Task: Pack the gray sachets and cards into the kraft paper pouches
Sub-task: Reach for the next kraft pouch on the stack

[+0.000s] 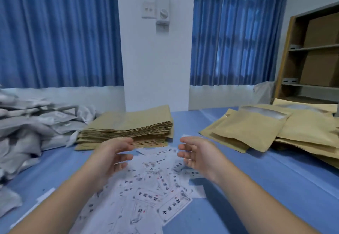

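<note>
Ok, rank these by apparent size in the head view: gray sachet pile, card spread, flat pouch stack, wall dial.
Largest: gray sachet pile and card spread, too alike to rank, both cropped.
Then flat pouch stack.
Smallest: wall dial.

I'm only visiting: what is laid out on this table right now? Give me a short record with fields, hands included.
Gray sachets: heap, far left
Flat pouches: neat stack, centre back
Loose pouches: overlapping pile, right
Cards: scattered on the blue table, nearest the person
Left hand: open, above the cards, holding nothing
Right hand: open, palm toward the left hand, holding nothing
</note>
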`<action>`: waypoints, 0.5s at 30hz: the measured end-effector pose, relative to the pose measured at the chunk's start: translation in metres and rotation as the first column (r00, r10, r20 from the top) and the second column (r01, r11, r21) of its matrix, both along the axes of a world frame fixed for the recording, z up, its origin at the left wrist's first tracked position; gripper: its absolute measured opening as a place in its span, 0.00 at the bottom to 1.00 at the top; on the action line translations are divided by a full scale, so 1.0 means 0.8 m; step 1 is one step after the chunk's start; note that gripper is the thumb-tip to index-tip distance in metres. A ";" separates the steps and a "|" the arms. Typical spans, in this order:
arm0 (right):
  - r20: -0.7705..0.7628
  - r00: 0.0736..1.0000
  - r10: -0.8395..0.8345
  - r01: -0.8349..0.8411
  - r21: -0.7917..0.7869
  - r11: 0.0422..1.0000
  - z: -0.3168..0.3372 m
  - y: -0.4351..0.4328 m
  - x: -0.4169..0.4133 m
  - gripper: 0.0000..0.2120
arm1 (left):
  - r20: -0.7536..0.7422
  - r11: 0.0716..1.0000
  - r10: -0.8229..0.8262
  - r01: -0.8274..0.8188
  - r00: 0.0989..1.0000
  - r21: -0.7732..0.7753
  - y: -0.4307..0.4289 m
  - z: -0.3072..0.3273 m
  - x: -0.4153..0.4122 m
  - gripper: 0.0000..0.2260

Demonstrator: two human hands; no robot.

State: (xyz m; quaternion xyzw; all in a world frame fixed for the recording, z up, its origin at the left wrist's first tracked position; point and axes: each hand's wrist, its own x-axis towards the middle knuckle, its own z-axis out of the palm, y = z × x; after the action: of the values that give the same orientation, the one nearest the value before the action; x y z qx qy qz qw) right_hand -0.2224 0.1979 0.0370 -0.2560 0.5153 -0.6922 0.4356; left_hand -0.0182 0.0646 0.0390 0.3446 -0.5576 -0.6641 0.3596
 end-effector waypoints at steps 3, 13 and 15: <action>-0.052 0.998 0.037 -0.036 0.004 0.999 -0.006 -0.033 0.031 0.05 | 0.065 0.984 0.173 -0.168 0.983 -0.066 -0.040 -0.015 0.059 0.07; -0.794 0.608 0.003 0.222 0.173 0.959 -0.001 -0.147 0.066 0.14 | 0.291 0.924 0.348 -0.274 0.891 -0.267 -0.106 -0.082 0.109 0.09; -0.971 0.230 0.059 0.281 0.125 0.951 0.008 -0.166 0.058 0.16 | 0.388 0.903 0.353 -0.203 0.851 -0.378 -0.109 -0.086 0.107 0.09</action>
State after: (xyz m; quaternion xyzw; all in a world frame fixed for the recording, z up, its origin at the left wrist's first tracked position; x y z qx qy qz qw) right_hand -0.1759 0.0653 0.0436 -0.5271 0.7803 -0.3366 0.0042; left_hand 0.0671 -0.0222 -0.0300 0.5021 -0.6696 -0.4063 0.3667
